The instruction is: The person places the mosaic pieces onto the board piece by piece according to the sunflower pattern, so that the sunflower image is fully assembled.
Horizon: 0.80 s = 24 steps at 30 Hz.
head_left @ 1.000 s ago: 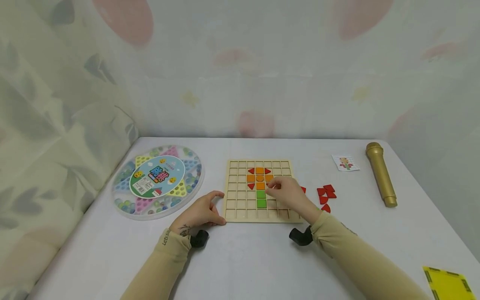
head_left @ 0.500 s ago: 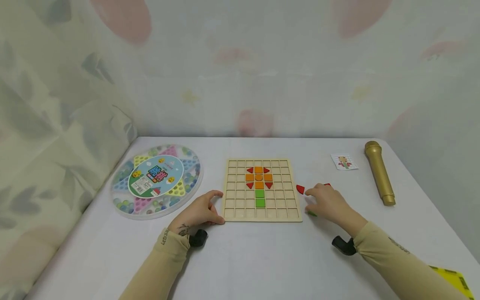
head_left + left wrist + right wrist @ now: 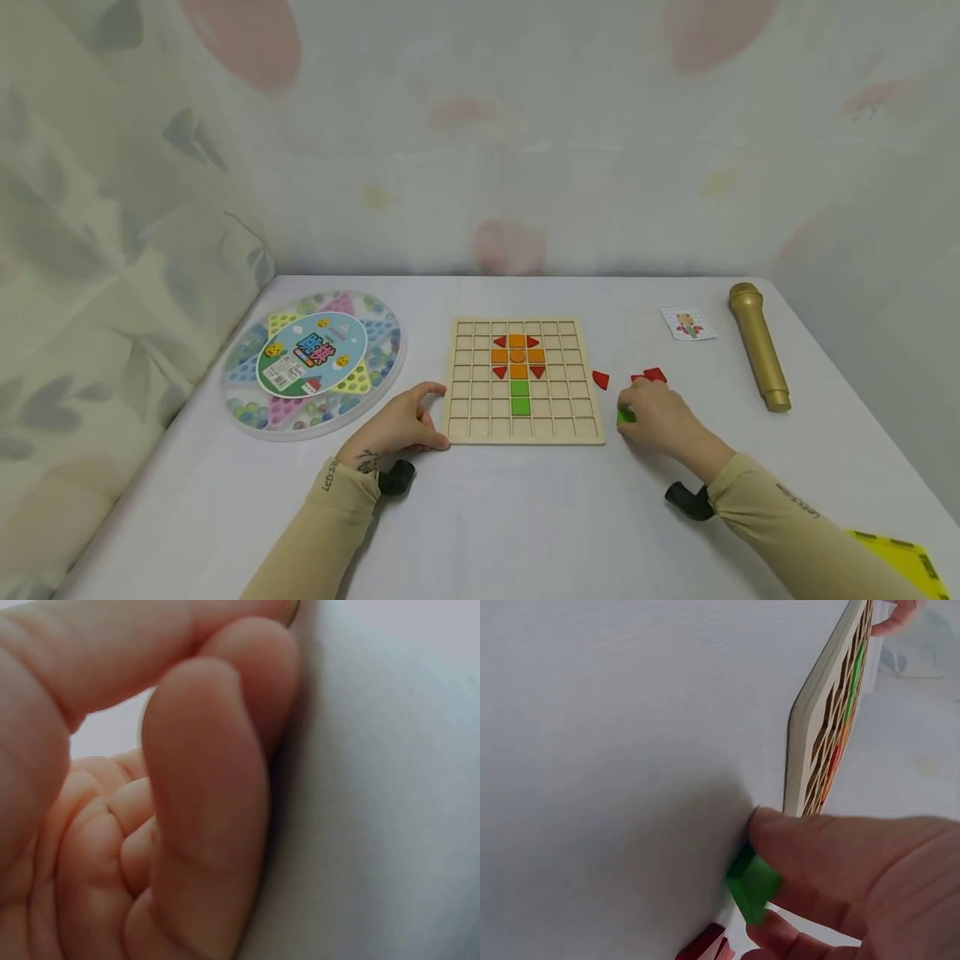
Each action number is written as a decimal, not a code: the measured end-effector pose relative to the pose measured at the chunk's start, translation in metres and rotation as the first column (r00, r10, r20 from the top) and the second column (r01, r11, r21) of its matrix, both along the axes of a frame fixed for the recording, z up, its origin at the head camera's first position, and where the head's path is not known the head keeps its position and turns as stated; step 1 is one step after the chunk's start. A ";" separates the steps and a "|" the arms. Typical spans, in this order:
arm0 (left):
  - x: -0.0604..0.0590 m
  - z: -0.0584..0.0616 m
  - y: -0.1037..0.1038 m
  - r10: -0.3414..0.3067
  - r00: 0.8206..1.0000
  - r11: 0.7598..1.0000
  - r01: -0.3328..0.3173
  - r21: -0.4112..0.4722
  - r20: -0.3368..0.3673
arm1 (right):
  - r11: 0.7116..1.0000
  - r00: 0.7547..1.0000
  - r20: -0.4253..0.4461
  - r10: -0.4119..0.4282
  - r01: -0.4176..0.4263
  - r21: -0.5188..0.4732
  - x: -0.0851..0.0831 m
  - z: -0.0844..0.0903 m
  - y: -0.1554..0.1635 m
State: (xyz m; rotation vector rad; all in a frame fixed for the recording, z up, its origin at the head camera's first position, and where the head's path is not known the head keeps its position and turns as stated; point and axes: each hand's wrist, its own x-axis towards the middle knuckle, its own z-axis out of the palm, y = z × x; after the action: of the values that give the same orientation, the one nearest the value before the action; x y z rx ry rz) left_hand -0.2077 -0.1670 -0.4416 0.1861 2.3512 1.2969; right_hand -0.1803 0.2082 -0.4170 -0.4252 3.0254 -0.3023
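Observation:
A wooden grid board (image 3: 525, 442) lies on the white table. Orange tiles (image 3: 517, 372) form a cross in it, with red triangular tiles (image 3: 537, 372) at the corners and green square tiles (image 3: 521, 406) below. At the board's left edge, the thumb and index finger of my left hand (image 3: 396, 427) touch it, spread apart. Right of the board, my right hand (image 3: 666, 418) pinches a green tile (image 3: 754, 885) between thumb and fingers, close over the table. Red tiles (image 3: 655, 375) lie just beyond that hand, which partly hides them. One red quarter-round tile (image 3: 601, 380) sits nearer the board.
On the left stands a round Chinese checkers set (image 3: 313, 354) with marbles. A small paper (image 3: 687, 324) with a flower picture lies at the back right, beside a gold microphone (image 3: 761, 346). A yellow flat piece (image 3: 896, 560) shows at the front right, partly under the sleeve.
My right hand has left the board, moved right to the loose tiles and taken hold of a green tile. A red triangle sits where the hand was. My left hand stays put.

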 end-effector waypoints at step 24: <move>-0.001 0.000 -0.001 -0.018 1.000 1.000 0.018 0.002 0.010 | 0.717 0.878 0.471 -0.087 0.383 -0.582 -0.016 0.009 -0.088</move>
State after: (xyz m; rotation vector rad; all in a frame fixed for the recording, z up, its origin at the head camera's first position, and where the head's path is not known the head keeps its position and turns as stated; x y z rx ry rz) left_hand -0.2089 -0.1682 -0.4418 0.2006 2.3342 1.2892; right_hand -0.1960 0.1205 -0.4081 0.0318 2.4469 -1.3299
